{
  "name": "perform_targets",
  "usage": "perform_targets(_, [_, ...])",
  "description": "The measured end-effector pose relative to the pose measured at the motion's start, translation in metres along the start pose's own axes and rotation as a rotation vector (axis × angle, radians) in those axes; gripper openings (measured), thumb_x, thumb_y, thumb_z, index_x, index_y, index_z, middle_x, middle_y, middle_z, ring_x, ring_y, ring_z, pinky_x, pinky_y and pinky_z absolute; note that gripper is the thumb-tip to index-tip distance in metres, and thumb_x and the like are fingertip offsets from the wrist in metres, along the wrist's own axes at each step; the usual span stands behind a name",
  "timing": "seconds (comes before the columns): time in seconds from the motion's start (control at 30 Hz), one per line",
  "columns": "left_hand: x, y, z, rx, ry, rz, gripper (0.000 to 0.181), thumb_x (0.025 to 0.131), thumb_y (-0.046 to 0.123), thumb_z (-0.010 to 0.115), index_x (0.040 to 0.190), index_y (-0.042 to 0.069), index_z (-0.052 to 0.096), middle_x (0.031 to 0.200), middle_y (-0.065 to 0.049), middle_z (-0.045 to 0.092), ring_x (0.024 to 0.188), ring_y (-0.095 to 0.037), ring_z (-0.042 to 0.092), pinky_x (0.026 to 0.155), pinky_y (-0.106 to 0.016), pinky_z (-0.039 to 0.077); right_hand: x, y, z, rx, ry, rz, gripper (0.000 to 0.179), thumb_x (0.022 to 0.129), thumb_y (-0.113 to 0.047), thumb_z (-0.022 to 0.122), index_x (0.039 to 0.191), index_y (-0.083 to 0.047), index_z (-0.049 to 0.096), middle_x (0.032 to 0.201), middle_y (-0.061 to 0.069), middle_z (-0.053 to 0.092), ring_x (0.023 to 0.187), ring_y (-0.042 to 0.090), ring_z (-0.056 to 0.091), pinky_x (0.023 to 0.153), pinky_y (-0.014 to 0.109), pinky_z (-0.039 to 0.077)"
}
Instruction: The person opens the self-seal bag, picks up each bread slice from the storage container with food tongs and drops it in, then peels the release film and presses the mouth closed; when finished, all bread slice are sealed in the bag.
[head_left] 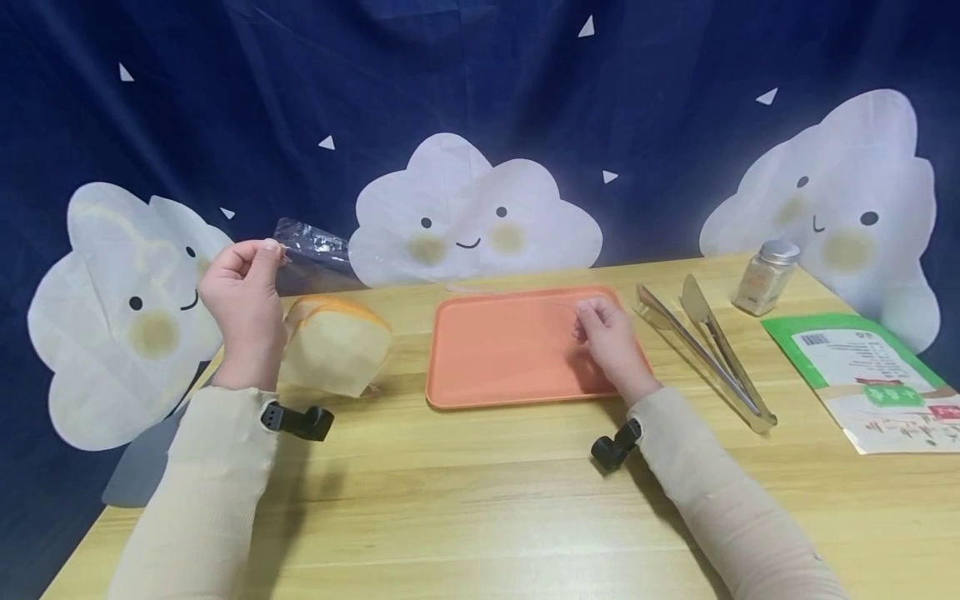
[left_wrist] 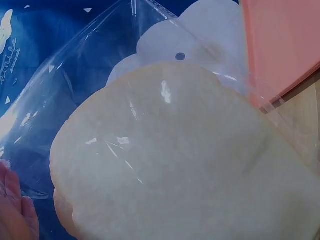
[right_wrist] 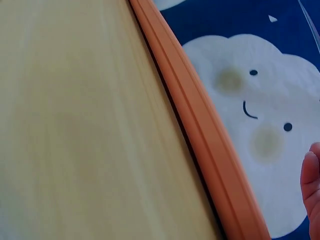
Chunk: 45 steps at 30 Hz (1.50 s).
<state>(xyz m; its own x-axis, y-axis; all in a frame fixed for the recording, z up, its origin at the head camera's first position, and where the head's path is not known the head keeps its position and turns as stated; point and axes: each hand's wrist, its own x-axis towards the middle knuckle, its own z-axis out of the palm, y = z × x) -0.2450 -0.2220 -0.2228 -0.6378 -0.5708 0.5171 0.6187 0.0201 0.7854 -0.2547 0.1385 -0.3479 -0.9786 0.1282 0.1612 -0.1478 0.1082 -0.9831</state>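
Observation:
A slice of bread (head_left: 337, 346) with a golden crust sits inside a clear plastic bag (head_left: 318, 243) at the left of the table. My left hand (head_left: 243, 283) is raised above it and pinches the bag's upper edge between thumb and fingers. In the left wrist view the bread (left_wrist: 175, 160) fills most of the picture behind shiny film. Over the right part of the orange tray (head_left: 495, 350), my right hand (head_left: 611, 342) has its fingers curled and thumb pressed in. A faint, thin clear strip trails leftward from its fingertips, hard to make out.
Metal tongs (head_left: 712, 350) lie right of the tray. Beyond them stand a glass shaker jar (head_left: 767, 277) with a metal lid and a flat green-and-white packet (head_left: 877, 383). A grey object (head_left: 142, 458) is at the table's left edge. A blue cloud-printed curtain (head_left: 465, 83) hangs behind.

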Motion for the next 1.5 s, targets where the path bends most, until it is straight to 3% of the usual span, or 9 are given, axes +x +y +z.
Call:
perform_targets(0.2, [0.003,0.000,-0.006,-0.024,0.052,-0.002,0.021,0.081,-0.004,0.064,0.062,0.006,0.065,0.062,0.001,0.060,0.066,-0.012,0.054,0.066,-0.023,0.041,-0.001,0.003,-0.015,-0.068,0.017,-0.007,0.020,0.097,-0.015,0.047,0.082,-0.002,0.047,0.070,-0.003,0.049,0.064,0.007,0.049,0.062,0.021,0.047])
perform_targets(0.33, [0.002,0.002,-0.009,-0.031,0.051,0.001,0.019,0.081,-0.005,0.063,0.064,0.004,0.065,0.063,-0.001,0.060,0.067,-0.013,0.054,0.067,-0.023,0.041,-0.006,0.000,-0.024,-0.174,-0.109,-0.062,0.021,0.096,-0.016,0.048,0.081,-0.001,0.050,0.068,-0.002,0.051,0.062,0.009,0.050,0.058,0.023,0.045])
perform_targets(0.53, [0.001,0.003,-0.010,0.004,0.056,0.013,0.021,0.082,-0.003,0.063,0.063,0.006,0.064,0.063,0.001,0.060,0.062,-0.011,0.049,0.059,-0.021,0.035,-0.018,-0.007,-0.042,-0.165,-0.468,-0.107,0.024,0.096,-0.011,0.049,0.080,0.006,0.050,0.066,0.001,0.051,0.060,0.011,0.049,0.057,0.025,0.046])
perform_targets(0.8, [0.001,0.001,-0.009,-0.040,0.043,0.018,0.020,0.081,-0.005,0.063,0.064,0.005,0.064,0.063,-0.001,0.060,0.067,-0.013,0.054,0.069,-0.025,0.041,-0.029,-0.010,-0.067,-0.139,-1.116,-0.081,0.019,0.093,-0.002,0.048,0.078,0.010,0.048,0.066,-0.004,0.053,0.057,0.004,0.051,0.053,0.023,0.047])
perform_targets(0.93, [0.000,0.000,-0.008,-0.039,0.032,0.024,0.021,0.082,-0.004,0.063,0.063,0.006,0.064,0.063,-0.001,0.060,0.067,-0.014,0.054,0.070,-0.025,0.042,-0.029,-0.006,-0.081,-0.100,-1.271,-0.019,0.018,0.091,0.004,0.047,0.074,0.011,0.047,0.059,0.010,0.050,0.055,0.001,0.051,0.050,0.018,0.045])
perform_targets(1.0, [-0.001,0.000,-0.008,-0.013,0.026,0.031,0.022,0.083,-0.003,0.063,0.063,0.008,0.064,0.064,0.000,0.060,0.068,-0.014,0.054,0.070,-0.025,0.042,-0.028,-0.005,-0.088,-0.124,-1.267,0.013,0.018,0.091,0.004,0.047,0.074,0.012,0.047,0.058,0.011,0.050,0.054,0.000,0.051,0.049,0.017,0.044])
perform_targets(1.07, [-0.001,0.000,-0.008,0.005,0.025,0.031,0.023,0.084,-0.002,0.063,0.064,0.009,0.064,0.065,0.001,0.060,0.068,-0.014,0.054,0.071,-0.025,0.042,-0.027,-0.005,-0.094,-0.190,-1.202,0.051,0.019,0.091,0.001,0.050,0.076,0.012,0.048,0.058,0.006,0.052,0.053,0.001,0.051,0.049,0.018,0.045])
perform_targets(1.23, [-0.001,0.000,-0.009,0.004,0.032,0.021,0.023,0.084,-0.002,0.063,0.063,0.009,0.064,0.065,0.001,0.060,0.069,-0.014,0.054,0.070,-0.025,0.042,-0.023,-0.006,-0.104,-0.375,-0.910,0.106,0.020,0.088,-0.010,0.059,0.085,0.009,0.056,0.066,0.000,0.055,0.056,0.008,0.053,0.053,0.024,0.048])
perform_targets(1.5, [-0.002,-0.002,-0.008,0.009,0.031,0.034,0.022,0.083,-0.002,0.063,0.063,0.008,0.064,0.065,0.000,0.060,0.068,-0.014,0.053,0.071,-0.025,0.042,-0.019,-0.009,-0.109,-0.382,-0.653,0.136,0.022,0.085,-0.013,0.063,0.093,0.008,0.060,0.067,0.004,0.057,0.061,0.012,0.053,0.057,0.028,0.048])
